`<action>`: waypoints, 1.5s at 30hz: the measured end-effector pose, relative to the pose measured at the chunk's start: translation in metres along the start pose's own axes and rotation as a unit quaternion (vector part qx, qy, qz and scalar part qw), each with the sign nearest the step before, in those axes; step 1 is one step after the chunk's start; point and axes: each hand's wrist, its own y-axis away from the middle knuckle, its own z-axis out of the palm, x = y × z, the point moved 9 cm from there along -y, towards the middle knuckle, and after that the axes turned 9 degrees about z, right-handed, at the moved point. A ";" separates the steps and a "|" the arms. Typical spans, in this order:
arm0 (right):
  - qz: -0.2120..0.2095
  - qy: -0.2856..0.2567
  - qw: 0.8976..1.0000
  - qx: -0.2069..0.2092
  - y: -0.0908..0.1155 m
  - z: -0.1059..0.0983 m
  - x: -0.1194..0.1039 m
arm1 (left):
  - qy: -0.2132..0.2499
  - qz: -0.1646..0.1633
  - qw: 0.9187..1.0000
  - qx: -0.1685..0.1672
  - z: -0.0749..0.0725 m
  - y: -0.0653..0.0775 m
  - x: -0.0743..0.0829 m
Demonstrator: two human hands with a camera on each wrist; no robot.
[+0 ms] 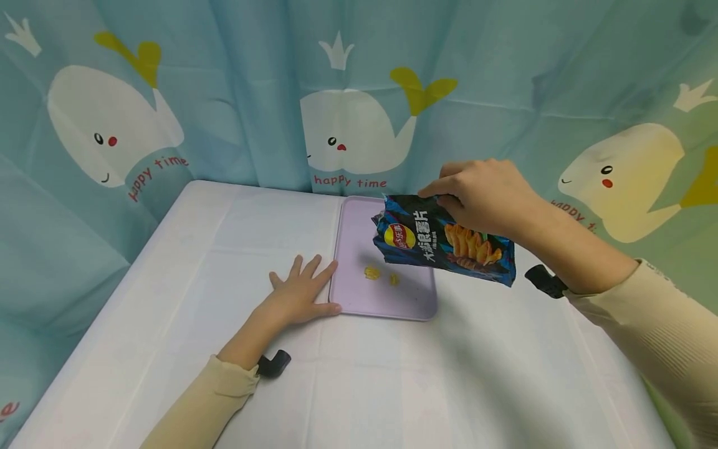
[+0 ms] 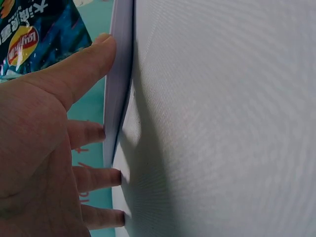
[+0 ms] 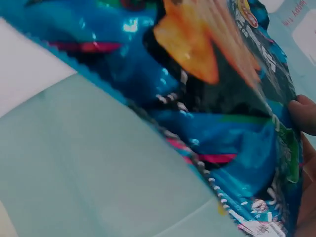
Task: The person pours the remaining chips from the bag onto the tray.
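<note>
My right hand (image 1: 485,193) pinches the upper edge of a dark blue bag of potato chips (image 1: 460,246). The bag lies nearly on its side in the air, its torn end facing left above a lilac tray (image 1: 359,299). Two small yellow chip pieces (image 1: 372,273) lie on the tray. With fingers spread, my left hand (image 1: 297,296) rests at the tray's left edge, thumb and forefinger right at the rim. In the right wrist view the bag (image 3: 207,133) fills much of the picture, with fingertips (image 3: 303,114) at its right side.
A white cloth (image 1: 359,380) covers the table. Behind it hangs a blue curtain (image 1: 241,93) printed with white whales. Black wrist straps with small dark mounts (image 1: 273,363) sit at both sleeves.
</note>
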 end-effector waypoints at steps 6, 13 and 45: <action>-0.005 0.002 1.000 0.008 0.000 -0.002 -0.002 | 0.000 -0.001 1.000 -0.003 0.000 0.000 -0.001; -0.005 0.002 1.000 0.005 0.000 -0.003 -0.002 | -0.003 -0.004 1.000 -0.003 -0.001 0.000 -0.001; -0.017 0.034 0.999 -0.015 -0.001 -0.006 -0.003 | -0.001 0.003 1.000 -0.006 -0.001 0.001 0.001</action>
